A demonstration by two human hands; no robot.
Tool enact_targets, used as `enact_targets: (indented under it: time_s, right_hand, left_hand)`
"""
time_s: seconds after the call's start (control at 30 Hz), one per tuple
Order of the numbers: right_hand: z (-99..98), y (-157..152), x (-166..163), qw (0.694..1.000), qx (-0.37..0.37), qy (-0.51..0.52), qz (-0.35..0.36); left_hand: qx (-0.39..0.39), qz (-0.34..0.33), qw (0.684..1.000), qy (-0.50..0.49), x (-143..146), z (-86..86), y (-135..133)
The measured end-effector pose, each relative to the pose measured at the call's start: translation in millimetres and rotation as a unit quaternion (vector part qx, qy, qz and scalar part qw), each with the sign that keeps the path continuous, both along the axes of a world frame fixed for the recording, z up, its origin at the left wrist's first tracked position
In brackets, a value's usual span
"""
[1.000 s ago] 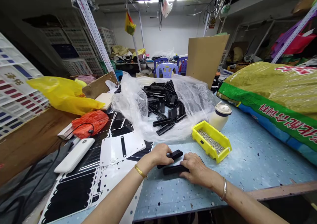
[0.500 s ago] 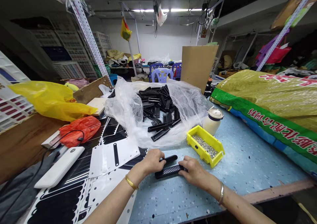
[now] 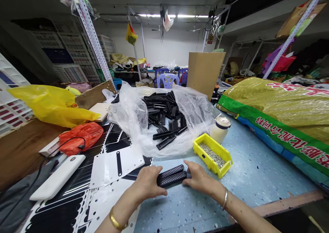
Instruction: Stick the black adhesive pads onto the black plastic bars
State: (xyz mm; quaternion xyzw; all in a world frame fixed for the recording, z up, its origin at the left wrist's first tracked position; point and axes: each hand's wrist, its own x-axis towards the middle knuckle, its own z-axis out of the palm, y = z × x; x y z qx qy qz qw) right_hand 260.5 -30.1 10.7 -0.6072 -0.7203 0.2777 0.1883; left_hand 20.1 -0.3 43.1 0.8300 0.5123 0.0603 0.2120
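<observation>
Two long black plastic pieces with a lattice face and rounded ends lie side by side on the blue speckled table: the far black piece [image 3: 171, 171] and the near black piece [image 3: 174, 179]. My left hand [image 3: 147, 182], with a gold bracelet, is at their left ends, thumb and fingers spread apart around them; it may touch them. By their right ends is my right hand [image 3: 199, 178], wearing a silver bangle, its thumb and forefinger apart. Just beyond it stands a yellow bin [image 3: 200, 151] holding many small metal parts [image 3: 212, 154].
A clear plastic bag [image 3: 133, 113] full of black slotted parts [image 3: 167, 111] lies open ahead. A cream lidded bottle [image 3: 219, 128] stands behind the bin. White sheets [image 3: 108, 162] with black strips and a white bar-shaped device [image 3: 58, 178] are left. A big sack [image 3: 277, 106] lies right.
The two black pieces, apart and gripped before, now lie side by side with lattice faces up. My left hand has moved left and toward me; both hands have spread their fingers.
</observation>
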Motion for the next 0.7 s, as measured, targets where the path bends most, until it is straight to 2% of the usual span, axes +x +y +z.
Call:
enact_targets:
  time_s: [0.23, 0.33, 0.4, 0.53, 0.7]
  right_hand:
    - [-3.2, 3.3, -13.5, 1.000, -0.017, 0.005, 0.015]
    - [7.7, 1.3, -9.8, 1.000, -0.010, -0.005, 0.021]
    - [20.0, 7.9, -5.9, 0.999, 0.024, -0.018, 0.033]
    - [45.7, 52.7, -7.9, 0.982, 0.158, -0.097, 0.045]
    - [60.9, 131.4, -36.9, 0.969, 0.200, -0.140, 0.040]
  left_hand:
    - [-0.031, 0.016, 0.999, 0.024, -10.6, -8.1, -8.4]
    - [-0.043, 0.030, 0.999, 0.006, -12.7, -7.1, -9.4]
    - [-0.058, 0.041, 0.997, -0.010, -13.7, -6.8, -10.7]
    - [-0.076, 0.064, 0.995, -0.025, -13.1, -7.8, -12.5]
    - [-0.082, 0.087, 0.992, -0.024, -12.4, -8.2, -14.9]
